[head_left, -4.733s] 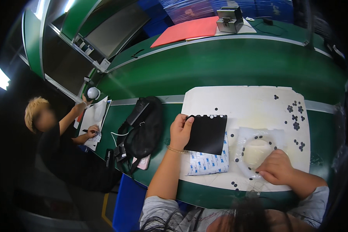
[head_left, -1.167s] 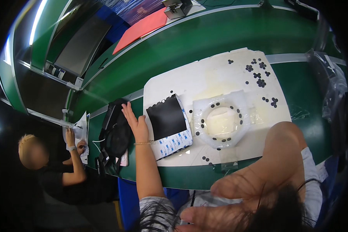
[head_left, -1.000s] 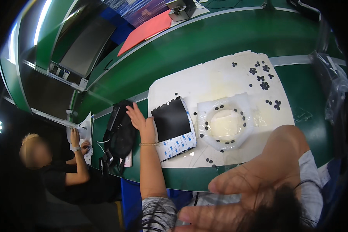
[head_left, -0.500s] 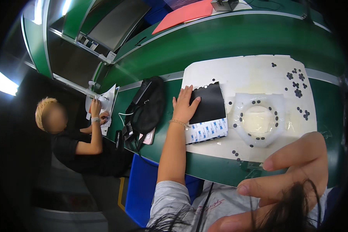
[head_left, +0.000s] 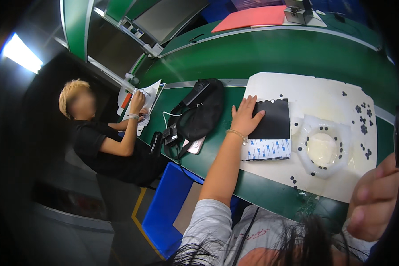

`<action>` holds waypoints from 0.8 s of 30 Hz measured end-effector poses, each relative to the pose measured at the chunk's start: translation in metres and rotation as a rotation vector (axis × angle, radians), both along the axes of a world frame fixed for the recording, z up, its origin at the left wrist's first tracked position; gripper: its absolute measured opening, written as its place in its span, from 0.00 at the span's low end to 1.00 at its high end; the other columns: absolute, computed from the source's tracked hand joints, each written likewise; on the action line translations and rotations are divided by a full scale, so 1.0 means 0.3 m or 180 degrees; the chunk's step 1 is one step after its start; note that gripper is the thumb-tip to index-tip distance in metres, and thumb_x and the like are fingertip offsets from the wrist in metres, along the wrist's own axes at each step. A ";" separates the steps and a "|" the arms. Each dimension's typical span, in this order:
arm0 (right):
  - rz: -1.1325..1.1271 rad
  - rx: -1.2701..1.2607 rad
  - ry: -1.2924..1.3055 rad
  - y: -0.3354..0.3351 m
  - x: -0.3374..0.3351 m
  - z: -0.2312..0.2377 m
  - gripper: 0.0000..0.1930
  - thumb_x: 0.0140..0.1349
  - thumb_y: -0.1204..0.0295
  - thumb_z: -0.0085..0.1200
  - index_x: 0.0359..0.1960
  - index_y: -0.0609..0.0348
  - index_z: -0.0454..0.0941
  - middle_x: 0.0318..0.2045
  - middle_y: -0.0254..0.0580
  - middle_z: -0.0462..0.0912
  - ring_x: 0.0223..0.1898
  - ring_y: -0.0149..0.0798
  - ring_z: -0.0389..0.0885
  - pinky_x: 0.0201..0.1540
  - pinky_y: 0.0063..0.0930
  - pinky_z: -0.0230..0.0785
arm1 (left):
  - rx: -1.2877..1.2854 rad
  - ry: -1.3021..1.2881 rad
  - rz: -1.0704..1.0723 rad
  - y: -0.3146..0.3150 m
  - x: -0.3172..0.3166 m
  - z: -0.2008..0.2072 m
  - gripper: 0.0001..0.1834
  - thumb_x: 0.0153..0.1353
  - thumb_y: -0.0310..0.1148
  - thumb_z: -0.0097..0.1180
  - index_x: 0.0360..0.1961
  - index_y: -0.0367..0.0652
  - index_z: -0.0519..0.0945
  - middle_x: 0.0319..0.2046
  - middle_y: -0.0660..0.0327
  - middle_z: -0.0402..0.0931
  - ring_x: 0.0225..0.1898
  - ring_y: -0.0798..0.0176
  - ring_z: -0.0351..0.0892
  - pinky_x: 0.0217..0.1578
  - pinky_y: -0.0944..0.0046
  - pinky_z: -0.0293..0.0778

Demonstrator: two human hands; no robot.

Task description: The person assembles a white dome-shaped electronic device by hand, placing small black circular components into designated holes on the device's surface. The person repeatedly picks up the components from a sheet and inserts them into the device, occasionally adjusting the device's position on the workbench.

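Observation:
My left hand (head_left: 247,117) lies flat with fingers spread, pressing the left side of a black sheet (head_left: 272,119) of small stick-on pads. Below its black part shows a white backing strip (head_left: 266,150) with blue print. To the right sits a translucent whitish ring-shaped piece (head_left: 303,153) with several small black dots around its opening. Both lie on a white board (head_left: 292,86). My right hand (head_left: 374,204) is raised close at the lower right, fingers bent, blurred and partly cut off by the picture's edge. Whether it holds anything is hidden.
Loose black dots (head_left: 364,128) lie in clusters on the board's right. A black bag (head_left: 208,111) and a phone (head_left: 196,145) are left of my arm. A co-worker (head_left: 115,137) handles papers farther left. A blue bin (head_left: 164,213) stands below the table edge.
The view has turned left, so the table and board sit farther right in the picture. My right hand has moved toward the right edge; my left hand stays on the black sheet.

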State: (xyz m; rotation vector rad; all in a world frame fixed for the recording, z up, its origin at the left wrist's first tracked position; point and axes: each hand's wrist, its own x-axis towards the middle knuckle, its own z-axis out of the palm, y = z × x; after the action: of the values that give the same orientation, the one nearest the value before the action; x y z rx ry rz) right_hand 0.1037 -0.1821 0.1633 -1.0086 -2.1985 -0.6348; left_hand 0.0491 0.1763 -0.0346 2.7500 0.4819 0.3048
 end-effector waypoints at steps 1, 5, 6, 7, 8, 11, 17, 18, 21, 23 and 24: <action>-0.0105 0.0201 0.0070 0.015 -0.012 -0.037 0.10 0.47 0.64 0.53 0.31 0.49 0.74 0.35 0.34 0.74 0.35 0.36 0.72 0.38 0.37 0.59 | -0.0019 -0.0020 -0.0002 -0.004 0.001 0.001 0.34 0.57 0.51 0.46 0.62 0.48 0.57 0.64 0.53 0.50 0.66 0.52 0.45 0.60 0.40 0.35; -0.0409 0.0592 0.0226 0.064 -0.037 -0.069 0.06 0.43 0.72 0.54 0.24 0.45 0.72 0.30 0.28 0.75 0.27 0.32 0.72 0.28 0.29 0.58 | -0.0002 -0.0073 -0.0044 -0.021 0.021 0.008 0.35 0.57 0.51 0.46 0.62 0.48 0.56 0.64 0.53 0.50 0.66 0.52 0.45 0.60 0.40 0.36; -0.0479 0.0582 0.0239 0.071 -0.041 -0.055 0.07 0.42 0.75 0.54 0.24 0.47 0.72 0.31 0.29 0.77 0.27 0.32 0.73 0.27 0.28 0.59 | 0.0004 -0.0092 -0.0065 -0.029 0.030 0.011 0.35 0.57 0.51 0.46 0.62 0.48 0.56 0.64 0.53 0.51 0.66 0.53 0.45 0.60 0.40 0.36; -0.0545 0.0502 0.0274 0.085 -0.040 -0.073 0.07 0.42 0.75 0.54 0.24 0.47 0.72 0.30 0.29 0.77 0.27 0.32 0.74 0.27 0.28 0.59 | 0.0000 -0.0084 -0.0050 -0.026 0.028 0.009 0.35 0.57 0.51 0.46 0.63 0.48 0.55 0.64 0.52 0.50 0.66 0.53 0.45 0.60 0.40 0.36; -0.0620 0.0403 0.0377 0.101 -0.057 -0.073 0.08 0.41 0.75 0.54 0.25 0.48 0.73 0.29 0.30 0.77 0.27 0.33 0.74 0.27 0.29 0.60 | -0.0010 -0.0104 -0.0051 -0.026 0.027 0.008 0.35 0.57 0.51 0.46 0.63 0.48 0.55 0.64 0.52 0.50 0.66 0.53 0.45 0.60 0.40 0.36; -0.0647 0.0126 0.0622 0.183 -0.084 -0.096 0.08 0.41 0.76 0.54 0.26 0.50 0.73 0.27 0.32 0.78 0.26 0.36 0.74 0.28 0.30 0.61 | -0.0063 -0.0143 0.0097 0.006 -0.019 -0.004 0.36 0.57 0.51 0.46 0.63 0.48 0.54 0.65 0.53 0.48 0.66 0.54 0.45 0.60 0.40 0.36; -0.1226 -0.0507 0.0675 0.143 -0.088 -0.157 0.18 0.34 0.85 0.48 0.32 0.56 0.73 0.27 0.39 0.77 0.27 0.41 0.74 0.30 0.33 0.60 | -0.0342 -0.0298 -0.0294 -0.092 0.086 0.017 0.37 0.56 0.51 0.46 0.63 0.48 0.54 0.65 0.53 0.46 0.66 0.56 0.45 0.60 0.39 0.36; -0.1184 -0.0561 0.0770 0.184 -0.069 -0.209 0.18 0.35 0.85 0.48 0.32 0.57 0.73 0.27 0.39 0.77 0.27 0.42 0.73 0.30 0.33 0.60 | -0.0309 -0.0272 -0.0099 -0.044 0.030 0.013 0.37 0.56 0.51 0.46 0.63 0.48 0.54 0.65 0.53 0.46 0.66 0.56 0.45 0.60 0.39 0.35; -0.1589 -0.0813 0.0844 0.200 -0.042 -0.292 0.17 0.39 0.86 0.47 0.34 0.59 0.73 0.26 0.42 0.76 0.27 0.45 0.72 0.31 0.35 0.61 | -0.0382 -0.0255 0.0003 -0.013 -0.018 0.027 0.37 0.56 0.51 0.46 0.64 0.48 0.53 0.65 0.54 0.45 0.66 0.55 0.45 0.61 0.39 0.34; -0.1913 -0.0868 0.0997 0.175 -0.029 -0.337 0.16 0.41 0.86 0.48 0.35 0.59 0.73 0.28 0.43 0.76 0.28 0.46 0.72 0.32 0.35 0.62 | -0.0413 -0.0258 -0.0025 -0.015 -0.015 0.027 0.37 0.56 0.51 0.46 0.64 0.48 0.52 0.65 0.54 0.45 0.66 0.54 0.44 0.61 0.39 0.34; -0.2081 -0.0892 0.1073 0.161 -0.020 -0.358 0.16 0.42 0.85 0.49 0.36 0.59 0.73 0.29 0.44 0.76 0.29 0.47 0.72 0.32 0.36 0.62 | -0.0430 -0.0260 -0.0045 -0.015 -0.013 0.028 0.37 0.56 0.51 0.46 0.64 0.48 0.52 0.65 0.54 0.45 0.66 0.54 0.44 0.61 0.39 0.34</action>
State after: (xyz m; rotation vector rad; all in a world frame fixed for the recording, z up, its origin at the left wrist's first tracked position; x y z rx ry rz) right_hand 0.0977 -0.1337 0.0559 -1.8641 -1.6727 -0.3879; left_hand 0.0452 0.1718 -0.0263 2.5978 0.4445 0.3658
